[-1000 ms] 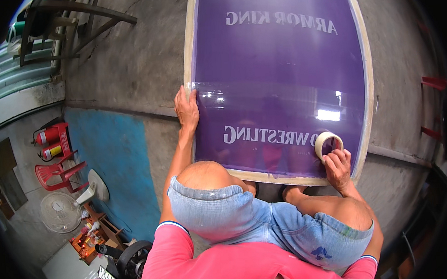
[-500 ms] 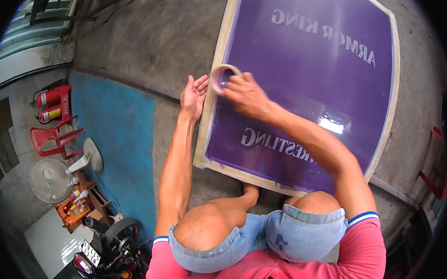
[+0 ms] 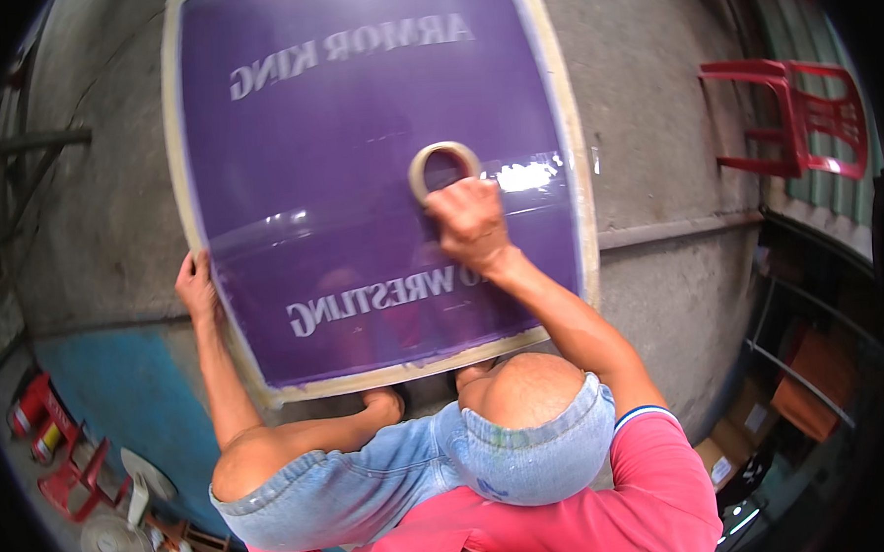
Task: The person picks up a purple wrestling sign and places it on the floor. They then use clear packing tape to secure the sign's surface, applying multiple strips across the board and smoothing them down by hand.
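A silkscreen frame [image 3: 172, 130] lies on the floor before my feet, its purple mesh [image 3: 357, 132] bearing pale mirrored lettering. My right hand [image 3: 471, 223] is closed on the lower rim of a large tape roll [image 3: 419, 174], over the right-centre of the mesh. Clear, shiny tape [image 3: 292, 219] seems to stretch across the mesh between the left edge and the roll; its exact course is hard to see. At the frame's left edge my left hand [image 3: 198, 285] is closed, fingers pressed on the rim. Whether it also pinches the tape's end cannot be made out.
Red plastic chairs [image 3: 800, 117] stand at the right. Cardboard boxes [image 3: 731, 446] and a metal rack [image 3: 796, 364] are at lower right. Fire extinguishers [image 3: 39, 422] and a fan [image 3: 117, 549] stand at lower left, by a blue floor patch [image 3: 121, 389].
My right hand has carried the tape roll rightward from the frame's left edge across the mesh. My left hand has gone from spread fingers to closing on that edge. The view has turned rightward.
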